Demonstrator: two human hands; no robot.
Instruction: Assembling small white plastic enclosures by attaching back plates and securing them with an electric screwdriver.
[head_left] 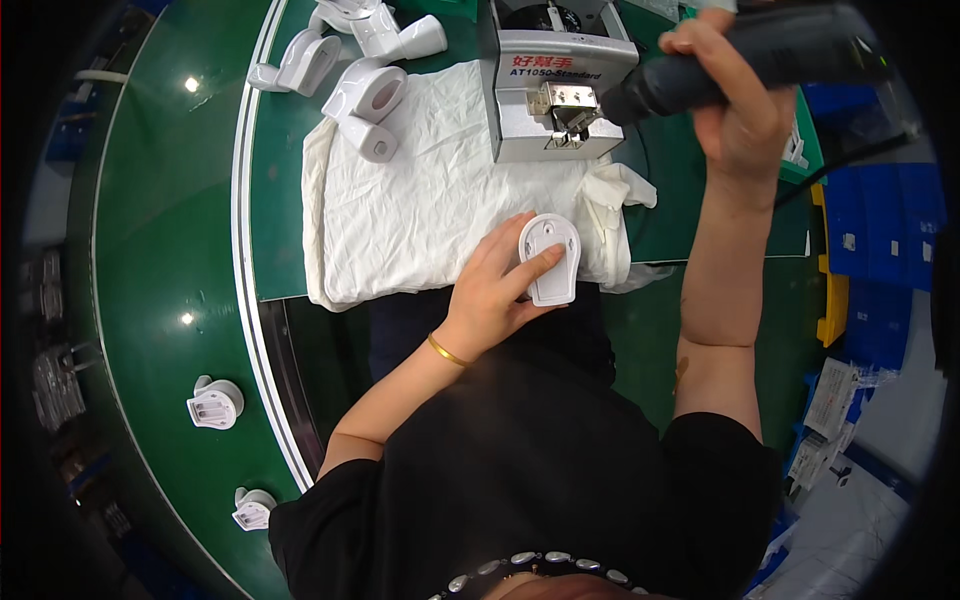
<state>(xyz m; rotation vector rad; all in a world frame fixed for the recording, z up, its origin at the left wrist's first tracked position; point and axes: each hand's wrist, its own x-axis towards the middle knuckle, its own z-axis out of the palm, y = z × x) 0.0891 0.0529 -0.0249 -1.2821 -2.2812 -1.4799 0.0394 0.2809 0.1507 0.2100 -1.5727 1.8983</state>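
Observation:
My left hand (485, 300) holds a white plastic housing (551, 288) over the near edge of the white cloth, thumb pressed on its recessed face. Small screw holes show in that face. Raised at the right, my right hand (742, 125) is wrapped round a black electric screwdriver (690, 82). The screwdriver lies almost level, its nose at the metal pick-up block of a grey screw feeder (560, 70). Whether the bit touches a screw there is too small to tell.
A folded white cloth (430, 210) covers part of the green table. Several glossy white housings (370, 95) lie at its far left. Two white parts (215, 405) rest on the green conveyor belt (165, 300) to the left. Blue bins (880, 225) stand at the right.

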